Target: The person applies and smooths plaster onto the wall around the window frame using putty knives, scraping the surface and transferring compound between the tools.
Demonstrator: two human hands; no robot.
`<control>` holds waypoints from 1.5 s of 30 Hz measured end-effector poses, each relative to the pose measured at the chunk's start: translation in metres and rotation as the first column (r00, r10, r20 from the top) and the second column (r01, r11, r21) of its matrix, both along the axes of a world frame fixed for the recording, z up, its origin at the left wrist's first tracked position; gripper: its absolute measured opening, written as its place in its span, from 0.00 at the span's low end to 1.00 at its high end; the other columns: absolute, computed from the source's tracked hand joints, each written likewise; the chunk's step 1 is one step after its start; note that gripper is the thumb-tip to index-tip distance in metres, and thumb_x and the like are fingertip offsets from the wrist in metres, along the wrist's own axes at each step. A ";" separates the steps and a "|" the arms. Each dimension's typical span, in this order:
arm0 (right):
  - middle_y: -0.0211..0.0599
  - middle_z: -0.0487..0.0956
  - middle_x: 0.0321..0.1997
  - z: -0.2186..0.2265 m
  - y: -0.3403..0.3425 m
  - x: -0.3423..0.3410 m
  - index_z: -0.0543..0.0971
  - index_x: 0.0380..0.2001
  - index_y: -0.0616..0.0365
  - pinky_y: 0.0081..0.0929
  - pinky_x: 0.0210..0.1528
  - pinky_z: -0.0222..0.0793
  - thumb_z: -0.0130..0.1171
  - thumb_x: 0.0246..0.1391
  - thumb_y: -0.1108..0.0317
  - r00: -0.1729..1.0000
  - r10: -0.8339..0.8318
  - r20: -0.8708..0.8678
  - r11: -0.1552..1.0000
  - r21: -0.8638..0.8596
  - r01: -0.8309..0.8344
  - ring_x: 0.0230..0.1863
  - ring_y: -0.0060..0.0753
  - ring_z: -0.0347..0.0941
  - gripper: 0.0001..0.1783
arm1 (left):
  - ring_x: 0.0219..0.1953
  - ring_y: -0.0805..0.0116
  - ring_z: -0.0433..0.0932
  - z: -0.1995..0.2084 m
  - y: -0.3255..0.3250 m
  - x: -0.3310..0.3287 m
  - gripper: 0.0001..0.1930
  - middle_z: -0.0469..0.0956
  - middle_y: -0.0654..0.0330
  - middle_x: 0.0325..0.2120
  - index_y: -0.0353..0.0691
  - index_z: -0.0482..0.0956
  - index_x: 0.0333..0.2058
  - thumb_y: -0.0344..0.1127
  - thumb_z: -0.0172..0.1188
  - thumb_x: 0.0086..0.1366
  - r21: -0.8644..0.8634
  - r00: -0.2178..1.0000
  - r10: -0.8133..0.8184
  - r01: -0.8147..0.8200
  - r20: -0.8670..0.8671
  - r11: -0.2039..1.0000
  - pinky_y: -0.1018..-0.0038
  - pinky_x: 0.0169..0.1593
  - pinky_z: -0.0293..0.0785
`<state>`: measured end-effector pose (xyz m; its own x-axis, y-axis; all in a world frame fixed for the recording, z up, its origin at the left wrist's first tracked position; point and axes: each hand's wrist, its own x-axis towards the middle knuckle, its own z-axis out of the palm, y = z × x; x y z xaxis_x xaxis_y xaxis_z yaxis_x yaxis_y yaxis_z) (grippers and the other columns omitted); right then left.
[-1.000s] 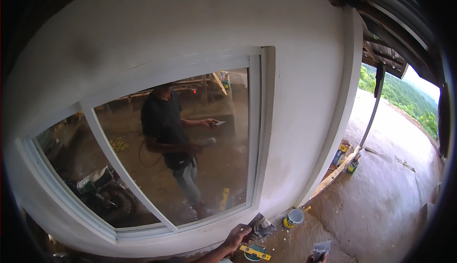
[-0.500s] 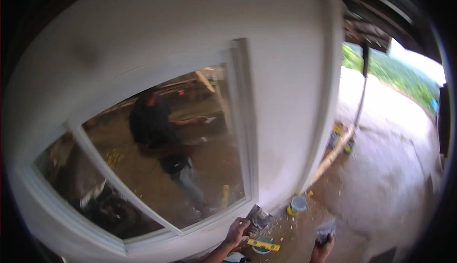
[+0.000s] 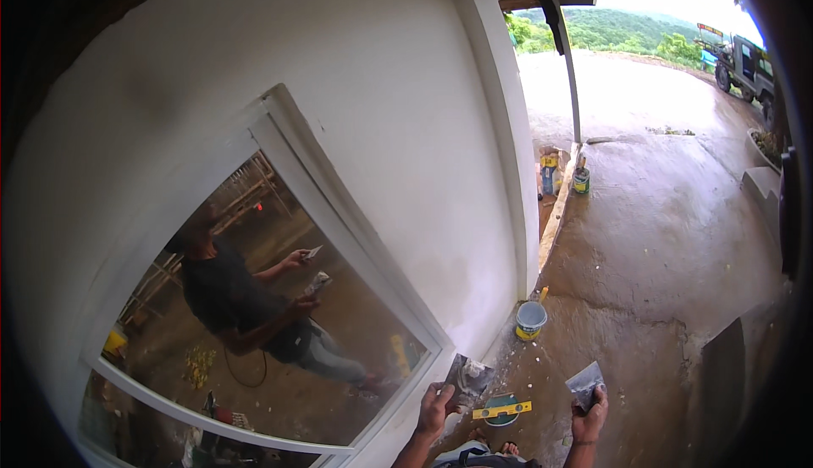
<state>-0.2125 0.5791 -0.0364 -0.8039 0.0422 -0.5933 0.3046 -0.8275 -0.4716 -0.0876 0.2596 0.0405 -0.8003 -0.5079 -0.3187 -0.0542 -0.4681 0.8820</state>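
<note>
My left hand (image 3: 436, 409) is closed around a dark, flat scraper blade (image 3: 468, 376) with pale putty-like paste on its face. It is held just off the lower corner of the white window frame (image 3: 415, 373). To the right, my right hand (image 3: 590, 419) grips a wide putty knife (image 3: 584, 377), its grey blade tilted up and smeared. Between and below the hands, a yellow spirit level (image 3: 508, 409) lies across a round green tub (image 3: 503, 421). The two blades are apart from each other and from the wall.
A white wall (image 3: 406, 155) rises at left; the window glass (image 3: 254, 299) mirrors a person. Ahead on the wet concrete floor (image 3: 644, 273) stands a yellow-and-white bucket (image 3: 531, 322). Farther off are a wooden beam (image 3: 555, 227), a can (image 3: 581, 182), a post (image 3: 566, 70) and a vehicle (image 3: 745, 70).
My view has swung right, bringing the yard and vehicle into sight. Both hands have come higher in the picture, still holding their tools.
</note>
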 end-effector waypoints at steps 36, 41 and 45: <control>0.21 0.77 0.36 -0.039 0.119 -0.420 0.78 0.40 0.45 0.27 0.33 0.67 0.61 0.60 0.56 0.983 0.184 -0.019 0.954 0.246 -0.174 0.35 0.23 0.73 0.09 | 0.33 0.75 0.79 -0.025 0.137 -0.269 0.17 0.79 0.62 0.36 0.40 0.69 0.49 0.43 0.61 0.70 -0.044 0.967 0.219 -0.215 0.133 0.976 0.75 0.33 0.77; 0.23 0.76 0.37 -0.060 0.084 -0.412 0.77 0.44 0.47 0.29 0.34 0.70 0.62 0.58 0.54 0.940 0.336 -0.058 0.933 0.161 -0.323 0.36 0.25 0.73 0.14 | 0.34 0.72 0.79 -0.018 0.135 -0.280 0.18 0.79 0.61 0.34 0.38 0.68 0.48 0.43 0.62 0.70 -0.035 0.949 0.288 -0.286 0.131 0.958 0.73 0.33 0.77; 0.32 0.77 0.55 -0.084 0.088 -0.403 0.75 0.57 0.54 0.35 0.47 0.70 0.57 0.67 0.55 0.849 0.519 -0.096 0.855 0.058 -0.516 0.55 0.33 0.71 0.21 | 0.30 0.72 0.79 -0.012 0.137 -0.287 0.17 0.79 0.61 0.33 0.39 0.69 0.48 0.42 0.62 0.70 -0.031 0.947 0.296 -0.294 0.123 0.955 0.75 0.31 0.78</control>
